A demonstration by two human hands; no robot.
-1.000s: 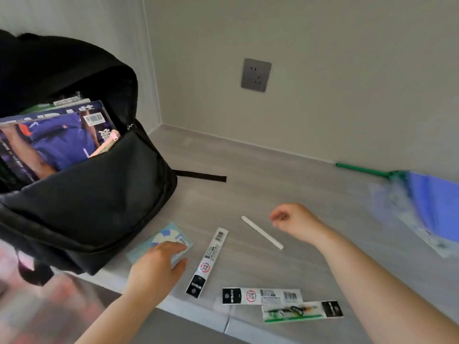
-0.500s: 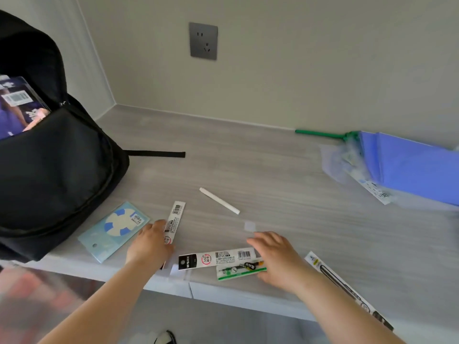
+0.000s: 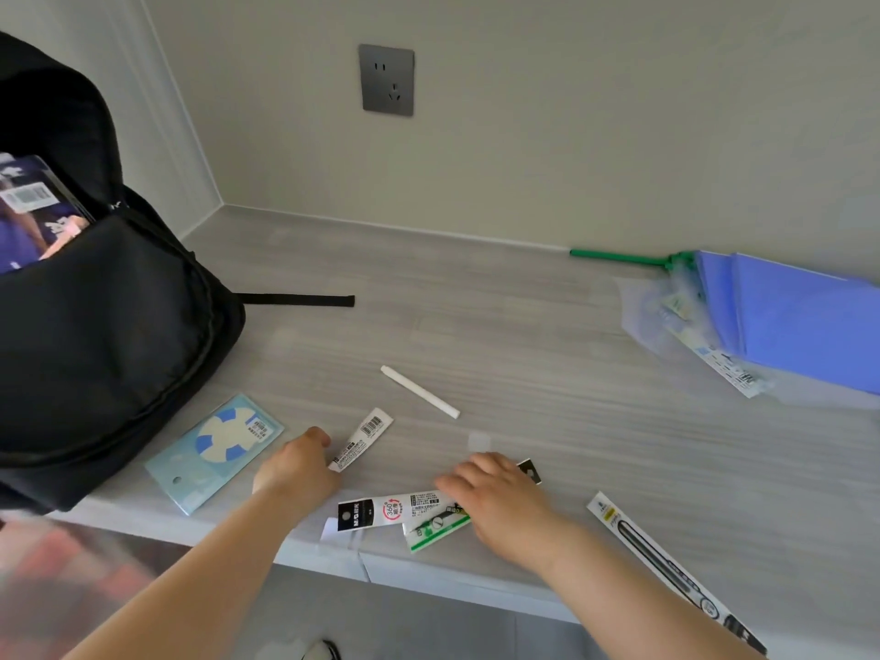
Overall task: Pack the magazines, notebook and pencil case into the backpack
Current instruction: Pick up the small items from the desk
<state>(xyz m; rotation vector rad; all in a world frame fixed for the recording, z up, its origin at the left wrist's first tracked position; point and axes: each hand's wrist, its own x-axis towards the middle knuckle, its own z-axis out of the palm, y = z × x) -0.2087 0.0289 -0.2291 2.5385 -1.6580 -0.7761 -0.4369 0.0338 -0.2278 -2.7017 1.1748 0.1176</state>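
The right hand's (image 3: 505,500) fingers (image 3: 459,478) lay close together, flat on the green packet (image 3: 431,528) and the black-and-white packet (image 3: 376,511). The left hand's (image 3: 295,464) fingers were hidden, perhaps pinching the narrow white packet (image 3: 364,435). The magazines (image 3: 33,207) stood inside the open backpack (image 3: 105,335), far left.

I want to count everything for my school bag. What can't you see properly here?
Head view:
Magazine: mostly hidden by the backpack, cut by the left edge.
Green packet: half under the right hand.
Blue folder: cut by the right edge.
Black-and-white packet: print too small.
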